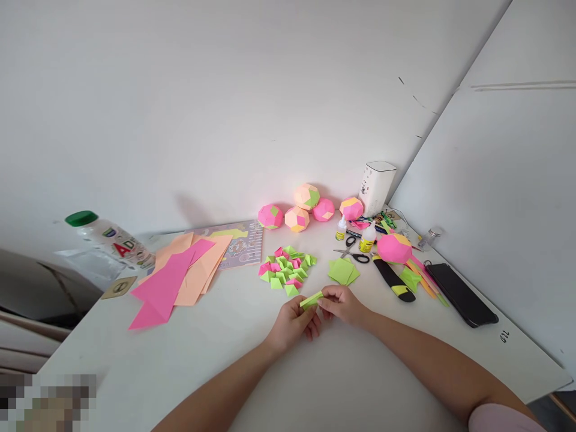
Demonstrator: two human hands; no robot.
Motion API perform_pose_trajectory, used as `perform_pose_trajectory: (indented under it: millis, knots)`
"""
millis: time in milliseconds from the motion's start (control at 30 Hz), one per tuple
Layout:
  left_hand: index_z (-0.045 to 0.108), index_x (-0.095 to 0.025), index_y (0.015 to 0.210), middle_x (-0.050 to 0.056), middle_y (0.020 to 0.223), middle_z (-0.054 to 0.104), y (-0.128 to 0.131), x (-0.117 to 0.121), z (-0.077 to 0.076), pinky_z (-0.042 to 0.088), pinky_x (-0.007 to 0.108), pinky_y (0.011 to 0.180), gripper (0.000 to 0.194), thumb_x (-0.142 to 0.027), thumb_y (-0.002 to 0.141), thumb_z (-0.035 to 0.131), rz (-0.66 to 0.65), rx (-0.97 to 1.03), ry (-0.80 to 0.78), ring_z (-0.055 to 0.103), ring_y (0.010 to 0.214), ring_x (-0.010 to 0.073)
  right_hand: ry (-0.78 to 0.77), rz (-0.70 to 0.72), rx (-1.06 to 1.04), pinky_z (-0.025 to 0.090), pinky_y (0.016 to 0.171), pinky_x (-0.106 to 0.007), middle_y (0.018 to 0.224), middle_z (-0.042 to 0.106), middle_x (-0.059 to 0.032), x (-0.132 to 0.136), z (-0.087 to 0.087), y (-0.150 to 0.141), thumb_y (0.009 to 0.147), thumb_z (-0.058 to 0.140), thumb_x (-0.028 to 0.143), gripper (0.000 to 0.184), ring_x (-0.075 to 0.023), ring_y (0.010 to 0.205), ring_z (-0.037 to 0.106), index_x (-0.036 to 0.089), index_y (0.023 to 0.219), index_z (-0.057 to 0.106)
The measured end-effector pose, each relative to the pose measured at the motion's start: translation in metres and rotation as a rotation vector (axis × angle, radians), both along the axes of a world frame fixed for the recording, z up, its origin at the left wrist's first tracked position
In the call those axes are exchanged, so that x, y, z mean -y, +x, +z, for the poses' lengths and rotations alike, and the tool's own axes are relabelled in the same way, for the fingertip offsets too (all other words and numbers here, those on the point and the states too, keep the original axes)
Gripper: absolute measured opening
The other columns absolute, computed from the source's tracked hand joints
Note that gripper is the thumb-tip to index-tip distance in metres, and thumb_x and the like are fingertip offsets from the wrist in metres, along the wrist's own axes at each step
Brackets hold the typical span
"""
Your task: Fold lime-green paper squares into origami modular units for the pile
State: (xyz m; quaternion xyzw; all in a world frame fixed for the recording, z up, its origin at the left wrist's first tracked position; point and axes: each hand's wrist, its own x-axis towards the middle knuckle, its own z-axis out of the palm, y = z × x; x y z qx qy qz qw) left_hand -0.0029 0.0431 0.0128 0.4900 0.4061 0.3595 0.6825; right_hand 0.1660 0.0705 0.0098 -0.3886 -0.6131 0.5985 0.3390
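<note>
Between my two hands is a small folded strip of light green paper (310, 300). My left hand (290, 323) pinches its left end, and the fingers of my right hand (344, 304) are closed on its right end. Just beyond my hands lies a pile of folded green and pink paper pieces (281, 276). To the right of that pile sit several flat green paper squares (344, 272), close above my right hand. Black-handled scissors (353, 250) lie partly open behind the squares.
Paper balls (297, 219) line the wall. Glue bottles (368, 239), a utility knife (392, 278), another ball (394, 248) and a black phone (461, 294) are on the right. Pink and peach sheets (171, 282), a notebook (245, 244) and a green-capped bottle (112, 240) are left.
</note>
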Motion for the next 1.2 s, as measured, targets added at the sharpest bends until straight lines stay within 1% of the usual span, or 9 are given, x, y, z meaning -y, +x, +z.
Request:
perform_pose_trajectory:
  millis: [167,267,433,533,767,900,967,1067,1200]
  knots:
    - [0.047,-0.016,0.076,0.000,0.060,0.060,-0.0005,0.0019,0.0023,0.043,0.021,0.041,0.029,-0.044,0.079,0.054,0.001,-0.003,0.012,0.057,0.044,0.0111,0.010,0.047,-0.010,0.040,0.050,-0.022,0.059,0.053,0.0020,-0.0005,-0.0003,0.0019,0.076,0.060,0.036,0.023,-0.0105,0.053,0.052,0.014,0.072,0.056]
    - [0.047,-0.016,0.075,0.000,0.060,0.060,-0.0002,0.0025,0.0025,0.043,0.021,0.041,0.030,-0.044,0.079,0.054,-0.001,-0.011,0.015,0.057,0.044,0.0110,0.030,0.068,-0.019,0.039,0.050,-0.021,0.062,0.052,0.0019,-0.0007,-0.0015,0.0023,0.074,0.061,0.030,0.017,-0.0098,0.054,0.050,0.014,0.074,0.056]
    - [0.046,-0.017,0.075,-0.001,0.058,0.060,0.0009,0.0028,-0.0008,0.042,0.021,0.040,0.032,-0.047,0.078,0.055,-0.013,-0.008,0.021,0.055,0.042,0.0106,0.070,0.050,0.038,0.031,0.045,-0.019,0.055,0.048,0.0045,0.0003,-0.0036,0.0016,0.070,0.057,0.017,0.004,-0.0073,0.048,0.041,0.015,0.069,0.054]
    - [0.045,-0.017,0.073,-0.002,0.054,0.058,0.0008,0.0024,-0.0019,0.041,0.021,0.038,0.032,-0.047,0.076,0.056,-0.016,-0.009,0.012,0.054,0.038,0.0103,0.035,0.047,0.029,0.031,0.045,-0.019,0.053,0.048,0.0051,0.0008,-0.0045,0.0015,0.068,0.057,0.014,0.003,-0.0073,0.047,0.041,0.015,0.068,0.053]
    - [0.043,-0.018,0.073,-0.005,0.047,0.055,-0.0004,0.0001,-0.0017,0.038,0.021,0.035,0.027,-0.041,0.076,0.057,0.006,0.040,-0.011,0.050,0.034,0.0103,-0.112,0.039,-0.080,0.042,0.049,-0.022,0.053,0.057,0.0019,-0.0029,-0.0035,0.0038,0.068,0.057,0.018,0.005,-0.0095,0.047,0.050,0.015,0.066,0.053]
    - [0.043,-0.018,0.074,-0.005,0.047,0.055,-0.0010,-0.0006,-0.0008,0.037,0.021,0.034,0.027,-0.041,0.076,0.056,0.042,0.061,-0.022,0.049,0.032,0.0102,-0.100,-0.003,-0.151,0.042,0.046,-0.023,0.051,0.057,0.0018,-0.0048,-0.0006,0.0053,0.072,0.057,0.025,0.013,-0.0102,0.045,0.051,0.015,0.066,0.051]
    - [0.043,-0.018,0.074,-0.005,0.048,0.055,-0.0010,-0.0007,-0.0004,0.037,0.021,0.033,0.028,-0.042,0.076,0.057,0.055,0.063,-0.026,0.050,0.033,0.0104,-0.088,-0.006,-0.164,0.042,0.047,-0.023,0.053,0.056,0.0021,-0.0041,0.0006,0.0052,0.074,0.058,0.030,0.016,-0.0106,0.047,0.051,0.016,0.071,0.052]
    - [0.042,-0.018,0.073,-0.004,0.048,0.056,-0.0002,-0.0004,-0.0005,0.037,0.021,0.034,0.030,-0.044,0.075,0.057,0.028,0.050,-0.016,0.051,0.034,0.0105,-0.044,0.070,-0.116,0.041,0.050,-0.022,0.060,0.055,0.0022,-0.0020,-0.0002,0.0044,0.073,0.063,0.033,0.021,-0.0097,0.052,0.050,0.015,0.078,0.055]
    - [0.043,-0.018,0.071,-0.003,0.050,0.056,0.0009,0.0009,-0.0001,0.038,0.020,0.036,0.030,-0.044,0.075,0.057,-0.023,0.039,-0.013,0.052,0.037,0.0102,-0.003,0.114,-0.087,0.039,0.053,-0.022,0.062,0.053,0.0020,-0.0010,-0.0021,0.0040,0.072,0.065,0.034,0.022,-0.0095,0.055,0.050,0.014,0.072,0.057]
